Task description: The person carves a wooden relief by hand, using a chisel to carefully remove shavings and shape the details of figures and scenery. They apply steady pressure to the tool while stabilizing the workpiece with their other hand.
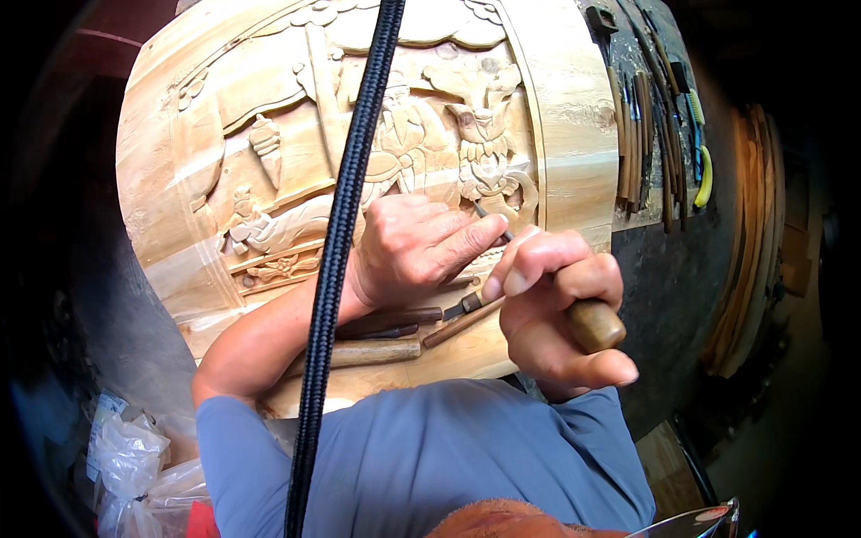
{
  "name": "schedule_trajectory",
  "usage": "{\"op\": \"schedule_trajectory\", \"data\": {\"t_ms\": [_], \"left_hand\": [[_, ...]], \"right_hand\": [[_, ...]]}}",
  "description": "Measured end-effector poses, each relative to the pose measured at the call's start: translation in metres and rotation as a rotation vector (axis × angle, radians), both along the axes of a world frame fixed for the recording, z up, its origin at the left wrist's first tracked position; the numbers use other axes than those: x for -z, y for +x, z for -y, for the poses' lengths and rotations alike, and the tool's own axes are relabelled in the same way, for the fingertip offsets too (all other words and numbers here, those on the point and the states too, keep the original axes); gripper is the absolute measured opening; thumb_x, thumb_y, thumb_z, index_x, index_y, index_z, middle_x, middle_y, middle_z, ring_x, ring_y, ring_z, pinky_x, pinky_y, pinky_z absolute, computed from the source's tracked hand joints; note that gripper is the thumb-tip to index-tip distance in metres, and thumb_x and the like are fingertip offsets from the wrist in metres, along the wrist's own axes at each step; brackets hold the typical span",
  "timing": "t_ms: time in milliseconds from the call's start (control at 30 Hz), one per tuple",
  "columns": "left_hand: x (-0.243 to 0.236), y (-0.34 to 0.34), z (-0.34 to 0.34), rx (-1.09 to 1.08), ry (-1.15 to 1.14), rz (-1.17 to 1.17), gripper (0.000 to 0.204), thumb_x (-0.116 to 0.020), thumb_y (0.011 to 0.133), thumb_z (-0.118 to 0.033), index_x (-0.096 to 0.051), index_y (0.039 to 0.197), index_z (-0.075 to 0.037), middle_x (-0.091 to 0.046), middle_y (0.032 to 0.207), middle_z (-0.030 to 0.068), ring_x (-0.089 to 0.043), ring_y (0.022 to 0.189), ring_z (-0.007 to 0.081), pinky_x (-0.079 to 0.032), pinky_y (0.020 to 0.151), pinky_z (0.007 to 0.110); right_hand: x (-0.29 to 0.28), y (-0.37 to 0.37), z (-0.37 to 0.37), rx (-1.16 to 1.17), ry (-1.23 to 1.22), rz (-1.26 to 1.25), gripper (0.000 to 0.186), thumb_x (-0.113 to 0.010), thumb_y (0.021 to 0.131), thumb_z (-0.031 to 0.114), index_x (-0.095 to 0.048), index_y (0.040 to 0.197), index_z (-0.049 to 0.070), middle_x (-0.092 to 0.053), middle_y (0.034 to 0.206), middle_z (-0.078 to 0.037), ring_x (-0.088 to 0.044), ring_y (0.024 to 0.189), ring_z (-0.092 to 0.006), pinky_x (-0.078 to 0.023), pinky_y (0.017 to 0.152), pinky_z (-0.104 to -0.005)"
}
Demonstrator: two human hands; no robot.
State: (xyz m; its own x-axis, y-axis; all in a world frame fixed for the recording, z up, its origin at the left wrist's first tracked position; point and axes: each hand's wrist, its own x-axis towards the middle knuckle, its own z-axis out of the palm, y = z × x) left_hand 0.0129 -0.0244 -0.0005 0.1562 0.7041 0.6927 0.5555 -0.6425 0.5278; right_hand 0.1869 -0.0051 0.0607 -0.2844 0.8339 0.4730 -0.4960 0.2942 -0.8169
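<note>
Head view: the carved wooden panel (430,148) spans centre to 12 o'clock. Between 3 and 4 o'clock, the right hand (556,309) is closed on the chisel (597,325); the left hand (417,247), near centre, is part-curled, fingertips at the blade, grip undeterminable. Excess force or crossed grain could cause skidding, gouging relief or cutting fingers.

Dk tabletop (647,323) w/ lg carved wood panel (404,134), wood-handled tools (636,143) at R
</note>
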Motion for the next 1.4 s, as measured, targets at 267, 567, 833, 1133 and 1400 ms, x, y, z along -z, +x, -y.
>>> {"op": "schedule_trajectory", "data": {"t_ms": [267,567,833,1133,1400], "left_hand": [[0.008,-0.005,-0.003,0.065,-0.085,-0.021,0.043,-0.075,0.085,-0.005,-0.075,0.127,0.001,-0.076,0.088,0.0057,-0.068,0.063,0.0173,-0.055,0.055,0.033],[0.014,0.001,-0.011,0.012,-0.060,0.031,0.052,-0.075,0.085,0.004,-0.075,0.137,0.005,-0.082,0.096,0.0134,-0.073,0.063,0.0192,-0.057,0.054,0.033],[0.012,-0.001,-0.008,0.003,-0.140,0.006,0.047,-0.075,0.087,0.005,-0.076,0.134,0.006,-0.083,0.102,0.0178,-0.080,0.073,0.0234,-0.063,0.060,0.035],[0.015,0.000,-0.008,-0.016,-0.165,-0.007,0.043,-0.077,0.088,0.003,-0.078,0.131,0.007,-0.084,0.104,0.0192,-0.084,0.084,0.0277,-0.067,0.065,0.036],[0.015,-0.001,-0.008,-0.008,-0.163,-0.005,0.043,-0.077,0.089,0.001,-0.077,0.132,0.007,-0.084,0.103,0.0191,-0.084,0.083,0.0279,-0.067,0.065,0.037]], "right_hand": [[-0.010,0.022,-0.018,-0.162,0.087,0.173,0.073,-0.063,0.101,0.079,-0.050,0.089,0.008,-0.072,0.082,-0.014,-0.069,0.064,-0.0242,-0.053,0.057,-0.0365],[0.000,0.015,-0.019,-0.076,-0.033,0.025,0.075,-0.056,0.104,0.082,-0.049,0.090,0.008,-0.068,0.087,-0.016,-0.069,0.065,-0.0251,-0.047,0.069,-0.0392],[0.005,0.010,-0.023,-0.089,-0.035,-0.010,0.073,-0.051,0.108,0.078,-0.048,0.092,0.008,-0.068,0.090,-0.017,-0.067,0.064,-0.0247,-0.047,0.070,-0.0400],[0.011,0.010,-0.025,-0.094,-0.035,-0.006,0.073,-0.050,0.108,0.078,-0.048,0.091,0.007,-0.068,0.091,-0.018,-0.068,0.065,-0.0251,-0.048,0.069,-0.0401],[0.009,0.011,-0.026,-0.097,-0.042,-0.008,0.074,-0.051,0.107,0.080,-0.047,0.090,0.008,-0.068,0.091,-0.018,-0.068,0.066,-0.0254,-0.049,0.070,-0.0404]]}}
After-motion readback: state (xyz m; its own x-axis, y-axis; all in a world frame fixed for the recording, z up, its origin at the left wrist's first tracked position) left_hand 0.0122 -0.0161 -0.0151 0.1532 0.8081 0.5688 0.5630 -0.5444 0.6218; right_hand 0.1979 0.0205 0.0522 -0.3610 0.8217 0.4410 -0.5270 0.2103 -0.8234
